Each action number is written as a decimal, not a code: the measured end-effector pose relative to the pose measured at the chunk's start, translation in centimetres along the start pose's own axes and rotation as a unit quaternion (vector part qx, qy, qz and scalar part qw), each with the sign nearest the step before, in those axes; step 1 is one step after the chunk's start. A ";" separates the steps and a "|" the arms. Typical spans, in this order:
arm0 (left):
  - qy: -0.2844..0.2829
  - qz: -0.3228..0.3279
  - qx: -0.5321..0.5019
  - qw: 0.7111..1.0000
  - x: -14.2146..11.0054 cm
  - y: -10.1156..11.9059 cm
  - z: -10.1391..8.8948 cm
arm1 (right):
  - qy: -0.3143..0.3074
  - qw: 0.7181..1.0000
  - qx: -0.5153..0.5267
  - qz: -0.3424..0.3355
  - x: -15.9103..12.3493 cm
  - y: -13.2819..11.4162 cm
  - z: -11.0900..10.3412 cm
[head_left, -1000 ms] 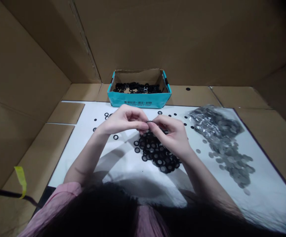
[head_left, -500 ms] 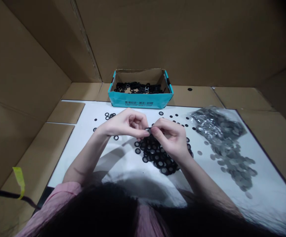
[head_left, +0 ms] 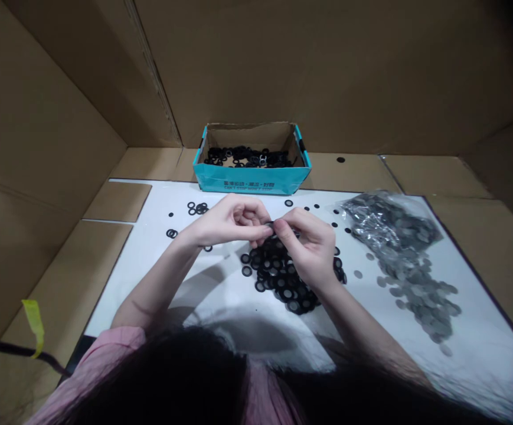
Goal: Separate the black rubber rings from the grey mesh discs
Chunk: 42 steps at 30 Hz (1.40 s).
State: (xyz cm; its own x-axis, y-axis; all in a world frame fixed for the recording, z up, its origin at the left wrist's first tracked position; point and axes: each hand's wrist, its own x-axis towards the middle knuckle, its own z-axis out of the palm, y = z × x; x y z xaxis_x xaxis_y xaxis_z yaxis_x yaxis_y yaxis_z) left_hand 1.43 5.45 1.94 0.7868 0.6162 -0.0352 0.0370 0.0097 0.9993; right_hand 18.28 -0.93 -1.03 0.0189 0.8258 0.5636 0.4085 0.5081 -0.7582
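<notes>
My left hand and my right hand meet fingertip to fingertip above a white mat. Both hands are closed in a pinch on one small black ring held between them. Right below the hands lies a pile of black rings, some with grey discs set in them. A heap of grey metal discs spreads to the right, spilling from a clear plastic bag.
A teal cardboard box holding black rings stands at the back of the mat. Loose rings and small black dots lie scattered around. Tall brown cardboard walls enclose the area. A yellow tape tag hangs at the left.
The hands stay joined on the ring; they have shifted slightly to the right and the fingers have turned a little. The piles have not moved.
</notes>
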 end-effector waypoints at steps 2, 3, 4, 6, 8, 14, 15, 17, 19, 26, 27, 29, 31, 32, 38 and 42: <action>-0.015 -0.015 0.026 0.999 -0.1 0.0 -0.4 | -0.010 1.000 -0.003 -0.005 0.0 0.1 0.1; -0.017 -0.020 0.042 0.999 -0.2 0.0 -0.6 | -0.018 1.000 -0.006 -0.009 0.0 0.1 0.1; -0.015 -0.023 0.058 0.998 -0.2 0.0 -0.8 | -0.029 0.999 -0.010 -0.014 0.1 0.2 0.0; -0.002 -0.020 0.082 0.996 -0.3 0.0 -1.0 | -0.059 0.998 -0.017 -0.025 0.3 0.4 -0.1; 0.017 -0.009 0.103 0.994 -0.4 0.0 -1.1 | -0.100 0.994 -0.026 -0.039 0.6 0.6 -0.4; 0.011 0.007 0.090 0.996 -0.5 0.4 -0.3 | -0.115 0.992 -0.024 -0.040 1.0 1.1 -0.9; 0.010 0.005 0.074 0.997 -0.5 0.4 -0.2 | -0.110 0.993 -0.022 -0.038 1.0 1.1 -0.9; 0.010 0.000 0.055 0.998 -0.4 0.4 -0.1 | -0.095 0.995 -0.021 -0.035 0.8 1.0 -0.7; -0.003 -0.009 0.058 0.998 -0.3 0.4 -0.2 | -0.077 0.996 -0.021 -0.033 0.6 0.8 -0.5; -0.042 -0.052 0.147 0.987 -0.6 0.6 -1.1 | -0.129 0.989 -0.038 -0.058 0.6 1.2 0.0; -0.031 -0.049 0.165 0.985 -0.7 0.7 -1.1 | -0.137 0.988 -0.041 -0.062 0.6 1.3 0.0; 0.000 -0.031 0.181 0.983 -0.7 0.7 -1.0 | -0.130 0.989 -0.044 -0.063 0.6 1.3 0.1; 0.024 -0.005 0.168 0.985 -0.6 0.6 -0.7 | -0.092 0.994 -0.041 -0.053 0.6 1.3 0.2; 0.035 0.007 0.155 0.987 -0.5 0.5 -0.6 | -0.069 0.996 -0.039 -0.046 0.5 1.3 0.2; 0.084 0.027 0.079 0.993 0.0 0.1 0.7 | -0.001 0.999 -0.030 -0.031 0.2 1.3 0.4; 0.046 0.011 0.048 0.998 -0.1 0.1 0.3 | 0.012 0.999 -0.023 -0.037 0.0 1.3 0.5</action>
State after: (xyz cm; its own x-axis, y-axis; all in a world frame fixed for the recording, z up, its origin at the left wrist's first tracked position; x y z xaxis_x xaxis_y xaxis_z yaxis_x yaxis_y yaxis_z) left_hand 1.59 5.13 2.08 0.7280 0.6856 -0.0063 0.0818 -0.0778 0.9936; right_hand 18.35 -0.18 -2.18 0.0092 0.7792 0.6267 0.4503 0.5563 -0.6984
